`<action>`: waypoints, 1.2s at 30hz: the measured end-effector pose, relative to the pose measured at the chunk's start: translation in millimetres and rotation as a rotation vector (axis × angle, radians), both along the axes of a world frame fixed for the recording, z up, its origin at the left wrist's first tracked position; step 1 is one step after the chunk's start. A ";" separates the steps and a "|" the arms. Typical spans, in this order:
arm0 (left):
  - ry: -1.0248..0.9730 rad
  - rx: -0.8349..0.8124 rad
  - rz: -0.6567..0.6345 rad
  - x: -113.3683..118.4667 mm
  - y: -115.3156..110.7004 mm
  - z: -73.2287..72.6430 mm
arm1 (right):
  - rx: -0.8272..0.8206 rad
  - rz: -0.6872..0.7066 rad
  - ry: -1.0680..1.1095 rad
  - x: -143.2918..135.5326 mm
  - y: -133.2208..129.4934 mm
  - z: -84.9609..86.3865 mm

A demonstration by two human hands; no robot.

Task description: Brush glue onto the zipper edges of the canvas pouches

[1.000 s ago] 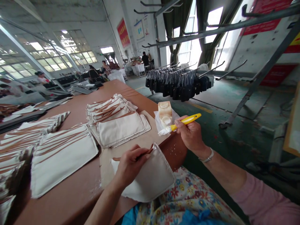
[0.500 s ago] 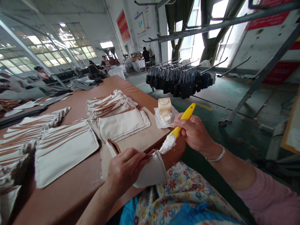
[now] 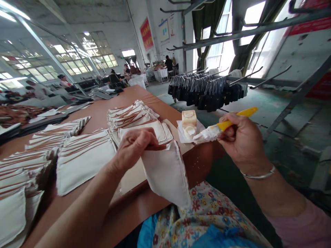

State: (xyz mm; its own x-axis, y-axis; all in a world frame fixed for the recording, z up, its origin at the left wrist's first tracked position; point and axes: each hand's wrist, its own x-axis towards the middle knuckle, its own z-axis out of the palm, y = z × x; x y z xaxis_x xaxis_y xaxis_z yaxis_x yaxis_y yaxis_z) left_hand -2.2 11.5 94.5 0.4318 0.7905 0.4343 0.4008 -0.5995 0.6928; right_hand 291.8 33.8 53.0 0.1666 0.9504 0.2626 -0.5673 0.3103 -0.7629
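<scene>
My left hand is closed on the brown-trimmed top edge of a white fabric pouch, which hangs over the table's near edge. In my right hand is a yellow-handled brush, its bristles coated in white paste and pointing left. The bristle tip is by a small tub with white paste at its mouth, lying on a white sheet at the table's corner. Behind my left hand, a stack of white pouches with brown trim rests on a beige board.
More pouch stacks spread across the left of the brown table. A metal rack stands at the right, near hanging black items. Several people sit in the background.
My left hand has lifted the pouch up and away from the brush. My right hand has moved right, bringing the brush from the pouch's edge to beside the tub. The view has shifted slightly.
</scene>
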 end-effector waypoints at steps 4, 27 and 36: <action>0.091 -0.302 -0.037 -56.2 6.6 9.6 | -0.024 0.014 -0.006 16.3 1.4 -7.6; 0.104 -0.703 0.507 -26.9 0.3 -213.6 | -0.231 0.112 -0.147 -75.8 22.3 -111.6; -0.293 -0.812 0.443 -6.2 -26.3 -184.9 | 0.136 0.015 -0.823 -100.5 31.9 -114.2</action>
